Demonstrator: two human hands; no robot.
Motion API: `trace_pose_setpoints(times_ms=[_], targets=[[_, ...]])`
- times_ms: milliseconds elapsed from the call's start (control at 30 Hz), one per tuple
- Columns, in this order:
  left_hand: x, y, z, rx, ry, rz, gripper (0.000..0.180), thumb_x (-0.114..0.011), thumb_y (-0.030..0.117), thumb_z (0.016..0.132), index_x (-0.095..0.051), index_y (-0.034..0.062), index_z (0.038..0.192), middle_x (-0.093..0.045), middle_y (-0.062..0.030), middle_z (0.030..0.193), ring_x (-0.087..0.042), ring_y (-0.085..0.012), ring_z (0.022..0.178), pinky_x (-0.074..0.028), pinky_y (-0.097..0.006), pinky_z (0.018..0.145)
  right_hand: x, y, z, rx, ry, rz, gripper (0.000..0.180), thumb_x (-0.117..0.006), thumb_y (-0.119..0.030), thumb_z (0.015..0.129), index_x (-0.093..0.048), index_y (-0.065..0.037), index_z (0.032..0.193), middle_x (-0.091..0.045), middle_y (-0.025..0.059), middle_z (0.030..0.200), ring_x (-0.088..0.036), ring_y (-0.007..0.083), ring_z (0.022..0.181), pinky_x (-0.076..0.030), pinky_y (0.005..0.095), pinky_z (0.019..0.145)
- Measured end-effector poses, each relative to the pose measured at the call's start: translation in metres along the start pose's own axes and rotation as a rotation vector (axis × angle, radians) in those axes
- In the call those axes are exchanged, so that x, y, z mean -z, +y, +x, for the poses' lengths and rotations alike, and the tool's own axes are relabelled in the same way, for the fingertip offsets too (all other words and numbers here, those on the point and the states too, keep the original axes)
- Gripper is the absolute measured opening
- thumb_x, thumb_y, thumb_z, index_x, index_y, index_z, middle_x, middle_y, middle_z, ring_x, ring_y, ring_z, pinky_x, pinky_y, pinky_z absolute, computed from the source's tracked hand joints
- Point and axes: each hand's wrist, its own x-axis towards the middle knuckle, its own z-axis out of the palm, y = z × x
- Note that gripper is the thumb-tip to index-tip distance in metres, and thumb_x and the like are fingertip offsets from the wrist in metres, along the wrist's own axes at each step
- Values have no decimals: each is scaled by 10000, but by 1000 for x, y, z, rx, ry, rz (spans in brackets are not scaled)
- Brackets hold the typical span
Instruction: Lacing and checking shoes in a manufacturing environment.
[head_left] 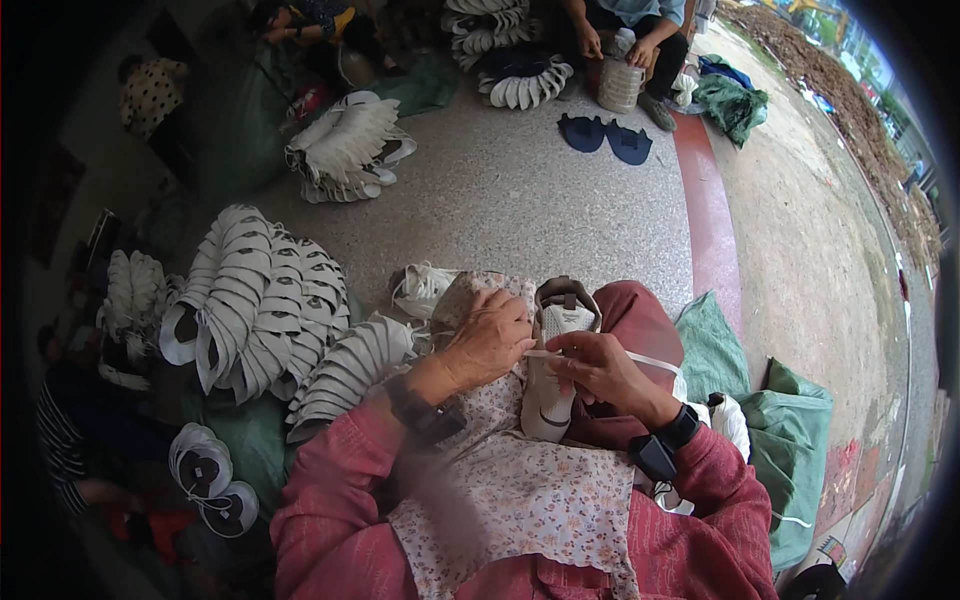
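A white sneaker (545, 405) rests on my lap, its toe toward me and its dark-lined opening facing away. My right hand (608, 372) is over the shoe's right side, thumb and fingers pinched on a white shoelace (541, 354). The lace crosses the shoe's front to my left hand (490, 338), whose fingers are curled closed at its other side. Another length of lace stretches right from my right hand across my red trouser leg. My fingers partly cover the eyelets. Under the shoe and my left hand lies a flowered apron (545, 490).
Fanned stacks of white shoe uppers (270, 300) stand at left, with another stack (350, 145) farther back. Green sacks (790, 420) lie at right. Two dark blue pieces (605, 139) lie on the speckled floor. Other people sit working at the back and far left.
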Motion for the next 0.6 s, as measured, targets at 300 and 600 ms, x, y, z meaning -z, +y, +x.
trace_pose_setpoints(times_ms=[300,600], targets=[[5,-7,4,5,3,-30,180,-696,229,815,-642,86,910,-548,-56,968,-500,-261,1038,-343,-419,955,0,-3,-1,27,-49,-47,346,-605,-197,980,-576,41,1229,-643,28,769,-539,54,606,-438,227,520],[24,-36,43,-268,-218,-214,337,-788,125,700,-574,87,957,-582,-62,974,-577,-274,993,-467,-403,884,20,-2,29,493,334,-816,68,-693,-103,830,-689,-59,882,-617,96,884,-622,310,751,-506,370,653]])
